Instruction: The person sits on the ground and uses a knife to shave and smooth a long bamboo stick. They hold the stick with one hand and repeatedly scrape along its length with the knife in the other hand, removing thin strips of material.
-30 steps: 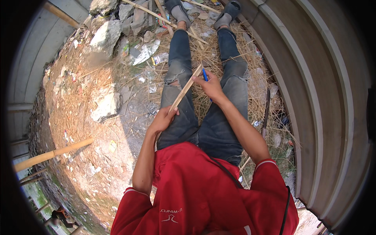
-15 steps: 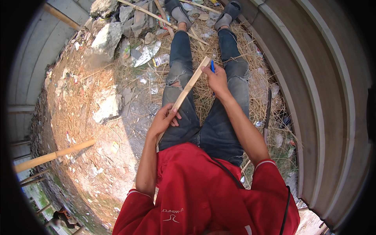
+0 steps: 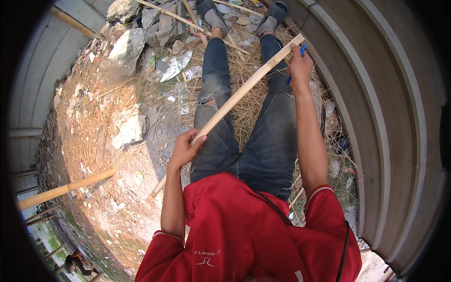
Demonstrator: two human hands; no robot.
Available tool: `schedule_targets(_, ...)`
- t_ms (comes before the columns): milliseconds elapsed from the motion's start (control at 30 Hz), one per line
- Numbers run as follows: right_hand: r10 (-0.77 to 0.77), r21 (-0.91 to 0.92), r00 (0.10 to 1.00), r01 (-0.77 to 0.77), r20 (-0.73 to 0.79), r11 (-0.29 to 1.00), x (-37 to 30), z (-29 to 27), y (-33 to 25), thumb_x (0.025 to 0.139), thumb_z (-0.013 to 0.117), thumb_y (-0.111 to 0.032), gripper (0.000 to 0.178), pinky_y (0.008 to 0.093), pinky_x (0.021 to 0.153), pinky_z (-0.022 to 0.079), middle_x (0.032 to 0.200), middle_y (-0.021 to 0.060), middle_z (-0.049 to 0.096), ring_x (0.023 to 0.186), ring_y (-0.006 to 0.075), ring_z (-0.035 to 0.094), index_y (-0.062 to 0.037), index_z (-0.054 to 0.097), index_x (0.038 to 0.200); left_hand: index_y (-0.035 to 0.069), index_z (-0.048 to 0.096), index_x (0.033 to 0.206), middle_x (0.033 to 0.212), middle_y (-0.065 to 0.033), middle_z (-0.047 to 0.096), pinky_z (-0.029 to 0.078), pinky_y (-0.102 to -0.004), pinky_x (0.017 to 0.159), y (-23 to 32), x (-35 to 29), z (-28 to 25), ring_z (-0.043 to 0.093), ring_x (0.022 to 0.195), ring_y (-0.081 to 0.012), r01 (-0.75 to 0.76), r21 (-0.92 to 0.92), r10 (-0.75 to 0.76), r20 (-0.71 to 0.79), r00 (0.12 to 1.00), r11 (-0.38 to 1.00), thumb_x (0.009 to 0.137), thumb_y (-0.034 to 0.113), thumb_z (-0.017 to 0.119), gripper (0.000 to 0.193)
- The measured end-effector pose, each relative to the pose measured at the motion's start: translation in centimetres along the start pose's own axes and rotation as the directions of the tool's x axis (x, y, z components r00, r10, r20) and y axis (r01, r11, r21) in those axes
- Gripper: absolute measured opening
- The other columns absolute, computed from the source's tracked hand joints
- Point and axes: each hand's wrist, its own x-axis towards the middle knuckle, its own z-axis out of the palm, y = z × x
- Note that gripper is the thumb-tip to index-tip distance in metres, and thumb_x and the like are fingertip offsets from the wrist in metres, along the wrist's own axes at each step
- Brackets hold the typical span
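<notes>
A long, pale bamboo strip (image 3: 242,91) slants across my legs, its far end at the upper right. My right hand (image 3: 301,68) is closed on the strip near that far end. It also holds a slim blue pen-like object (image 3: 303,49), partly hidden by the fingers. Lower down, my left hand (image 3: 184,149) grips the strip between thumb and fingers, over my left thigh. Past that hand the strip runs behind my left forearm, and a pale end shows to the left of it.
Corrugated metal sheeting (image 3: 390,117) rises close on my right. Rocks (image 3: 127,47) lie at the far left, with thin sticks (image 3: 185,21) near my feet. A bamboo pole (image 3: 70,187) juts in from the left. Dry straw (image 3: 246,110) and litter cover the ground.
My right hand has moved away and to the right with the strip's far end and the blue object. My left hand has shifted slightly left. More of the strip now shows between them.
</notes>
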Motion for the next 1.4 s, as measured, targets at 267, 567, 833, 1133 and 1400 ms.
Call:
schedule_targets(267,-0.028,-0.395,0.756,0.372,0.654,0.840,-12.5,0.8,0.0,0.104,0.058,-0.037,0.041,0.0499,0.062,0.045,0.067,0.0240,0.058,0.062,0.0430,0.058,0.0019,0.062,0.091,-0.001,0.073,0.101,0.070,0.0038,0.059,0.038,-0.0239,0.057,3.9,1.1,1.9,0.050,0.064,-0.0043,-0.119,0.064,0.129,-0.207,0.970,0.991,0.099,0.021,0.072,0.022)
schedule_targets(567,0.135,-0.485,0.549,0.564,0.825,0.668,-19.2,1.7,0.6,0.104,0.056,-0.041,0.042,0.0599,0.068,0.051,0.072,0.0284,0.066,0.073,0.0521,0.066,-0.0004,0.063,0.098,-0.002,0.075,0.107,0.071,0.0054,0.059,0.035,-0.0229,0.056,4.8,2.6,3.7,0.046,0.063,-0.0027,-0.185,0.007,0.180,-0.254,0.950,0.983,0.100,0.020,0.071,0.024)
schedule_targets(833,0.052,-0.700,0.848,0.399,0.527,0.592,-6.5,0.4,2.2,0.104,0.052,-0.051,0.054,0.0571,0.074,0.052,0.076,0.0258,0.068,0.081,0.0479,0.068,-0.0005,0.071,0.105,-0.002,0.075,0.111,0.069,0.0040,0.058,0.036,-0.0249,0.055,4.7,-0.6,2.8,0.046,0.064,-0.0033,-0.038,0.072,0.049,-0.153,0.987,0.997,0.100,0.019,0.071,0.024)
schedule_targets(1133,-0.101,-0.738,0.797,0.593,0.596,0.321,-1.6,-1.1,2.9,0.101,0.058,-0.043,0.040,0.0589,0.070,0.052,0.076,0.0259,0.070,0.077,0.0489,0.068,-0.0048,0.069,0.099,0.000,0.075,0.110,0.067,-0.0063,0.064,0.043,-0.0296,0.056,5.9,-2.4,4.1,0.051,0.061,-0.0076,-0.082,0.089,0.097,-0.185,0.978,0.993,0.098,0.020,0.072,0.024)
schedule_targets(1400,-0.332,-0.635,0.724,0.690,0.604,0.348,-1.9,-0.9,5.0,0.101,0.059,-0.043,0.036,0.0556,0.060,0.050,0.070,0.0222,0.067,0.067,0.0462,0.066,-0.0078,0.061,0.092,0.000,0.074,0.109,0.065,-0.0016,0.059,0.035,-0.0265,0.048,4.8,-3.0,3.4,0.046,0.053,-0.0050,0.019,-0.117,-0.031,-0.098,0.995,0.993,0.101,0.022,0.069,0.025)
